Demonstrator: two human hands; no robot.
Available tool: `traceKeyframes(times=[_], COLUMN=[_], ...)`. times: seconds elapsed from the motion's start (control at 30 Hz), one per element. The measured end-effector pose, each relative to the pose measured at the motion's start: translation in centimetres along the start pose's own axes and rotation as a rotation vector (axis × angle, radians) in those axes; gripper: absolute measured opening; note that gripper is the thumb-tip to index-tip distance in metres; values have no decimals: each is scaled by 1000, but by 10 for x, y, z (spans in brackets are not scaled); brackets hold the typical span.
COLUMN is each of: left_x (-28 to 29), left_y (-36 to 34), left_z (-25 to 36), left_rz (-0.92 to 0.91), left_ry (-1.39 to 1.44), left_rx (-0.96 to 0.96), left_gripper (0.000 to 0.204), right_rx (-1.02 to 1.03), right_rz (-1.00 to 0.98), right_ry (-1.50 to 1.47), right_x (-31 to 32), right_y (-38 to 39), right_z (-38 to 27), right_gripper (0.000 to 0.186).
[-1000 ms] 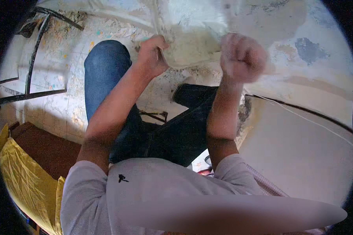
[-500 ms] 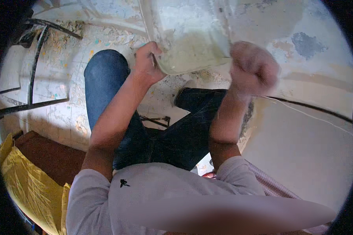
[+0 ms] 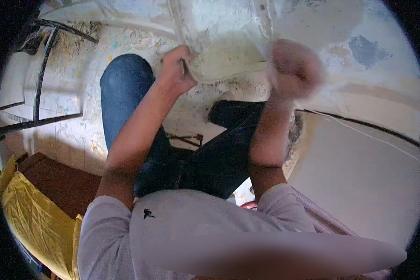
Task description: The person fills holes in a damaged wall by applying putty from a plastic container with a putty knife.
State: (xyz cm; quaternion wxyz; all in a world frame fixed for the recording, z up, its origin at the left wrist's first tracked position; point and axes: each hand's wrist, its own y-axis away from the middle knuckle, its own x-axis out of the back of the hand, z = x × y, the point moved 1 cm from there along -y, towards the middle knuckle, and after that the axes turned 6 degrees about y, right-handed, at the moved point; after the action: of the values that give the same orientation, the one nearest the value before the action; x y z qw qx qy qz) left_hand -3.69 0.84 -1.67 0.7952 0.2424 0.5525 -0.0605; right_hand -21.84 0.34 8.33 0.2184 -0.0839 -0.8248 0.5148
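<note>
A pale greenish, see-through sheet-like thing (image 3: 228, 56) with a rounded lower corner and raised side ridges is in front of me, above my knees. I cannot tell its exact kind. My left hand (image 3: 176, 70) is closed on its lower left edge, thumb uppermost. At its right edge is my right hand (image 3: 295, 70), a fist smeared by motion. Whatever that fist holds, if anything, is hidden by the fingers and the blur. My bent legs in dark blue jeans (image 3: 126, 88) show below and between my forearms.
A black metal frame (image 3: 41, 79) is at the left. Below it lie a brown flat surface (image 3: 60, 179) and yellow cloth (image 3: 37, 217). A large pale panel (image 3: 359, 172) fills the right, with a thin white cord (image 3: 359, 127) along its upper edge. Stained, flaking plaster (image 3: 368, 51) is ahead.
My right fist has shifted slightly up and to the left. The greenish thing's lower edge sits a little higher. My left hand keeps its grip, also slightly higher.
</note>
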Motion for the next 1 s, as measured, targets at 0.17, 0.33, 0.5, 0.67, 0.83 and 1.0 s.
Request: traceKeyframes(times=[0.17, 0.33, 0.5, 0.67, 0.83, 1.0], left_x=[3, 10, 14, 4, 11, 13], left_y=[-2, -5, -11, -5, -2, -4], left_z=[2, 1, 2, -3, -2, -5], left_rz=[-135, -64, -84, -136, -134, -7], left_ry=[66, 33, 33, 74, 68, -31], left_rx=[-2, 29, 14, 54, 53, 19], left_gripper=[68, 67, 67, 68, 68, 69], right_rx=[-181, 29, -276, -431, -265, -127], right_rz=[-34, -34, -4, -23, -21, -40], right_ry=[-863, -417, -710, -433, -494, -677], right_x=[-3, 1, 5, 0, 3, 13], right_y=[-13, -4, -8, -5, -11, -14], right_z=[-10, 5, 6, 12, 6, -2], right_gripper=[33, 27, 27, 34, 41, 42])
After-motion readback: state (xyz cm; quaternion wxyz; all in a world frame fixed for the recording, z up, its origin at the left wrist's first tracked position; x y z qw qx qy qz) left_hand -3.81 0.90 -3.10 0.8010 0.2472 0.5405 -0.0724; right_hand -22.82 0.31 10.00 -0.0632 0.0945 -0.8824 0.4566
